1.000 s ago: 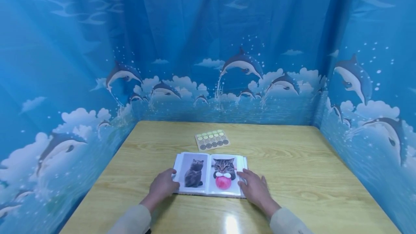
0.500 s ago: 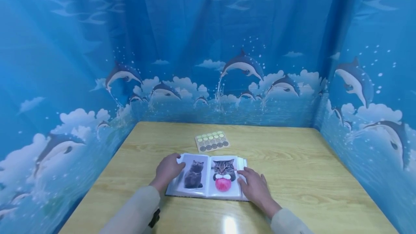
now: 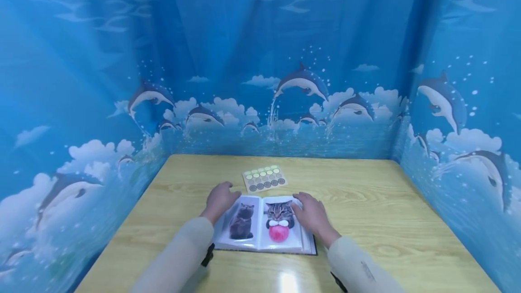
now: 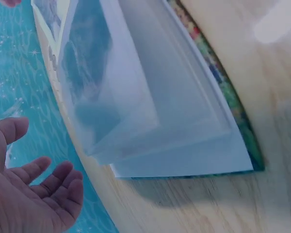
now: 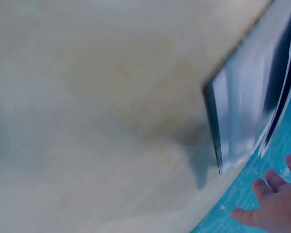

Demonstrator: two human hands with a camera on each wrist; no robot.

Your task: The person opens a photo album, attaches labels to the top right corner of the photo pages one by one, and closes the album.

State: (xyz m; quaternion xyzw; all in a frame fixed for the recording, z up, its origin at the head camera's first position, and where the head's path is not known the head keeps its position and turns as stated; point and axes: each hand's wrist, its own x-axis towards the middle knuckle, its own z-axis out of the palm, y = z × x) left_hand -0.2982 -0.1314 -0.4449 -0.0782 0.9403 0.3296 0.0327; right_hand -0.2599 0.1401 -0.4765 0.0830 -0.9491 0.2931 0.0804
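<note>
An open photo album (image 3: 259, 244) lies on the table, with a grey cat photo (image 3: 241, 223) on its left page and a tabby cat with a pink ball (image 3: 278, 223) on its right. My left hand (image 3: 221, 200) is by the album's top left corner; the left wrist view has its loosely bent fingers apart from the lifted plastic sleeves (image 4: 102, 73). At the top right corner is my right hand (image 3: 312, 211). In the right wrist view its fingers are spread, apart from the album's page edges (image 5: 240, 111). The patterned cover (image 4: 228, 92) shows beneath the pages.
A card of round stickers (image 3: 264, 178), green to dark grey in rows, lies just behind the album. The wooden table (image 3: 366, 202) reaches out on both sides. Blue dolphin-print curtains (image 3: 228, 71) enclose its back and sides.
My left hand has moved from the album's left edge up to its top left corner. My right hand has slid up from the right edge to the top right. The album's lower right cover edge now shows.
</note>
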